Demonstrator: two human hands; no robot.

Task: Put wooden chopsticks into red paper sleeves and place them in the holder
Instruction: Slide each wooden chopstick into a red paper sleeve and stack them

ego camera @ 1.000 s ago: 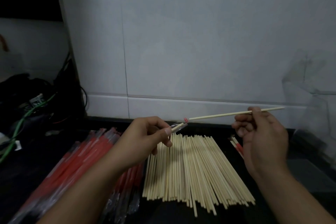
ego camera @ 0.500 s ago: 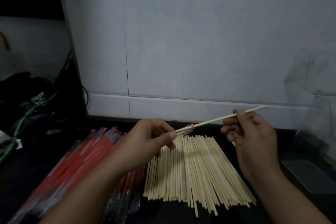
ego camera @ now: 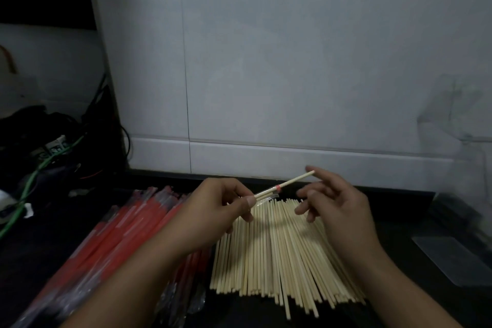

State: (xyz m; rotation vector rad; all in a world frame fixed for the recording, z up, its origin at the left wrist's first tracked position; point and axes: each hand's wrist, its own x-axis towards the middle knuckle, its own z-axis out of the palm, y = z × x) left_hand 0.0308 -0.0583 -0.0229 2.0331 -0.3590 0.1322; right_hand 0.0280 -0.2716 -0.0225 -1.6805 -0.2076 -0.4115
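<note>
Left hand (ego camera: pixel 221 210) at centre frame, curled, thumb and fingers pinching the mouth of a sleeve (ego camera: pixel 266 196) with a chopstick (ego camera: pixel 295 180) partly slid in. Chopstick angled up and right from that pinch, bare wooden tip ending just beside the raised index finger of the right hand (ego camera: pixel 338 202). Right hand spread loosely, fingers relaxed, gripping nothing; whether a fingertip touched the stick's end, impossible to tell. Below both hands, lower centre, a fanned pile of bare chopsticks (ego camera: pixel 279 255) on the dark counter (ego camera: pixel 415 309). Lower left, a heap of red sleeves (ego camera: pixel 127 229), partly under the left forearm. Far right edge, a clear plastic holder (ego camera: pixel 458 125), faint against the white tiled wall (ego camera: pixel 279 61). Tangled cables (ego camera: pixel 50 157) at mid left.
</note>
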